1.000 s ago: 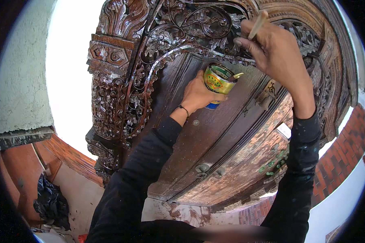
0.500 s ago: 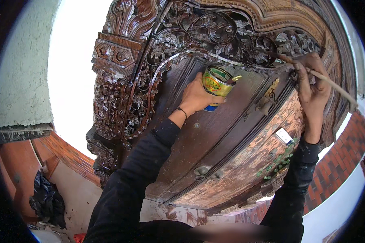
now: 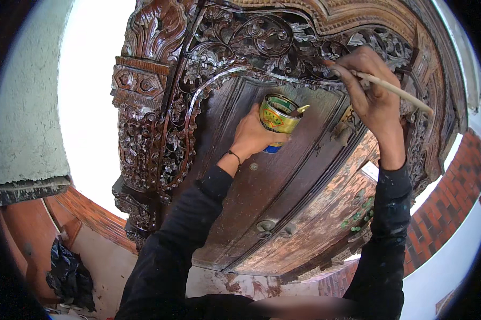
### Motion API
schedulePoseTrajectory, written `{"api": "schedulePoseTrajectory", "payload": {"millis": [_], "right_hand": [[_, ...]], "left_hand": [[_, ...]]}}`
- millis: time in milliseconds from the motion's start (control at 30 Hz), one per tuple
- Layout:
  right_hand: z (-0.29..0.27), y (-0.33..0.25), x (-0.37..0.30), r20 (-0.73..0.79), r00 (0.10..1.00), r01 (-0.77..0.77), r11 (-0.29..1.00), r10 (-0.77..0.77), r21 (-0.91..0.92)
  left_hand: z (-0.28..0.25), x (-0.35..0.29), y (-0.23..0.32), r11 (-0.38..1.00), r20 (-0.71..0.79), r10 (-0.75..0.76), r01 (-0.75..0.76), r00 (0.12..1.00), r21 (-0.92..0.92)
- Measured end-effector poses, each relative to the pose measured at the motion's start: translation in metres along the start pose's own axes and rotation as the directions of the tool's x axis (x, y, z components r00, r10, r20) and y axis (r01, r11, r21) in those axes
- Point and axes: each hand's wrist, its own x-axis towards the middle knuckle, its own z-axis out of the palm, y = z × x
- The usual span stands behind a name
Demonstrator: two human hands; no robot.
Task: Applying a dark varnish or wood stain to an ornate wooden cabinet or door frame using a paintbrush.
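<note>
Two hands work at a carved wooden door: the left hand wraps a yellow-green labelled tin against its panel, the right hand pinches a thin brush on the upper scrollwork.

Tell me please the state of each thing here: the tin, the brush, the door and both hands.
Tin: open, upright, held up by the left hand.
Brush: gripped in the right hand, tip on the carving.
Carved door: closed, dark and glossy above, worn and flaking lower down.
</note>
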Motion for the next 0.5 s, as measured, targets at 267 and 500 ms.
{"api": "schedulePoseTrajectory", "payload": {"millis": [267,500], "right_hand": [[-0.016,-0.041,-0.052,-0.246,0.960,-0.149,0.988,0.135,-0.039],[0.018,-0.148,-0.244,-0.372,0.533,-0.644,0.650,0.760,0.404]], "left_hand": [[-0.017,-0.052,-0.022,0.996,-0.006,-0.011,0.011,1.000,-0.083],[-0.031,-0.139,-0.024,0.999,-0.002,0.002,-0.002,1.000,-0.035]]}}
